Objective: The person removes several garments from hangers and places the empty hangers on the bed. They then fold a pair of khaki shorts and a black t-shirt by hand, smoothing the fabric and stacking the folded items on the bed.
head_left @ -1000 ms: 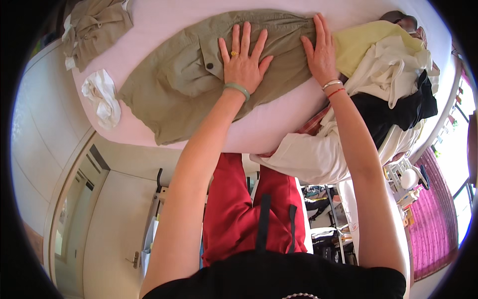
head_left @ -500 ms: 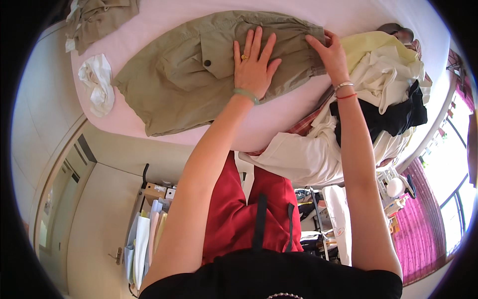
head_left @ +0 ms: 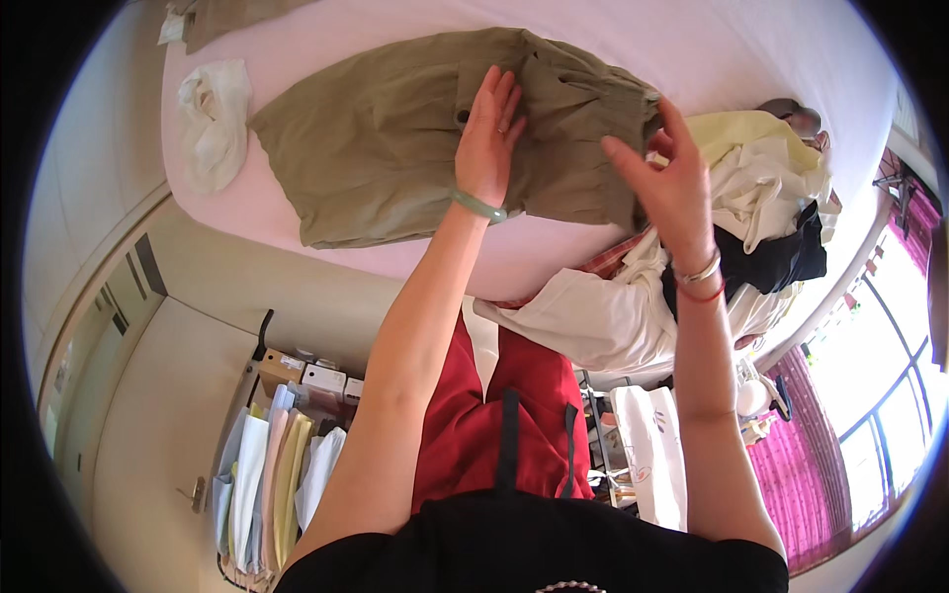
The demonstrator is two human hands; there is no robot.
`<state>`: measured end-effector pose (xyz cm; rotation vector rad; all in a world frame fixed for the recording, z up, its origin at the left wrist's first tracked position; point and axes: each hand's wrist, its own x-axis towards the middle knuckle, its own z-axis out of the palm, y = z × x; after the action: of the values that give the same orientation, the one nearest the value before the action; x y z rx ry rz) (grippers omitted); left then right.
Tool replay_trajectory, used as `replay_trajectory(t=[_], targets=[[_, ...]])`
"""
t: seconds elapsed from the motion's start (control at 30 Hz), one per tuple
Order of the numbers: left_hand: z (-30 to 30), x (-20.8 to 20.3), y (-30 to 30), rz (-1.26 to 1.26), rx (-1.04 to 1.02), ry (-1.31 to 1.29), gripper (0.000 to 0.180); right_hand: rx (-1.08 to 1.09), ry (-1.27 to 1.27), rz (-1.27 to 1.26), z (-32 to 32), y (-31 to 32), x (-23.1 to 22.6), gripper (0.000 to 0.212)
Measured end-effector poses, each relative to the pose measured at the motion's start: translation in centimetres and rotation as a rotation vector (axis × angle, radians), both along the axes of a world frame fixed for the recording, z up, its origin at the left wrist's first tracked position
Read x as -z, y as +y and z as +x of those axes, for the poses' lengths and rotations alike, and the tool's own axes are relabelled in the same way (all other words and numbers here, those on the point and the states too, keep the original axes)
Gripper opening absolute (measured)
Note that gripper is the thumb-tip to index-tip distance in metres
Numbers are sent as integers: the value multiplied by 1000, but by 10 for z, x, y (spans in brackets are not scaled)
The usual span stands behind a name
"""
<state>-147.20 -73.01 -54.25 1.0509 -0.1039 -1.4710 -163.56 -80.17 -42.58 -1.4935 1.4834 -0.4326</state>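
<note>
Olive-green cargo pants (head_left: 386, 148), folded lengthwise, lie across the pink bed sheet, with the gathered waistband on the right and a dark button near the middle. My left hand (head_left: 486, 143) rests on its edge against the fabric beside that button, fingers stretched out and nothing held. At the waistband end is my right hand (head_left: 672, 183), its thumb and fingers spread apart over the gathered edge. Whether its fingertips touch the cloth is hard to tell.
A heap of clothes, with a white garment (head_left: 583, 316), a black one (head_left: 781, 247) and a pale yellow one (head_left: 732, 133), lies to the right. Left of the pants is a crumpled white cloth (head_left: 213, 124). Hanging clothes (head_left: 262, 484) stand below the bed's edge.
My left hand has turned from palm-down to its edge. My right hand has loosened from the waistband and drawn nearer to me. The pants' upper layer looks flatter, its pocket flap less visible.
</note>
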Motion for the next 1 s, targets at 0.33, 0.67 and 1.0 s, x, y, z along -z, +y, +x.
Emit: replay_trajectory(t=[0.33,0.67,1.0], targets=[[44,-21,66,-34,-155,537,63,-214,76,-177,142,60,18,65],[78,-32,91,552,-77,-239,49,-477,192,-470,117,38,55,52],[79,-32,92,279,56,-1431,51,-556,443,-556,111,43,137,69]])
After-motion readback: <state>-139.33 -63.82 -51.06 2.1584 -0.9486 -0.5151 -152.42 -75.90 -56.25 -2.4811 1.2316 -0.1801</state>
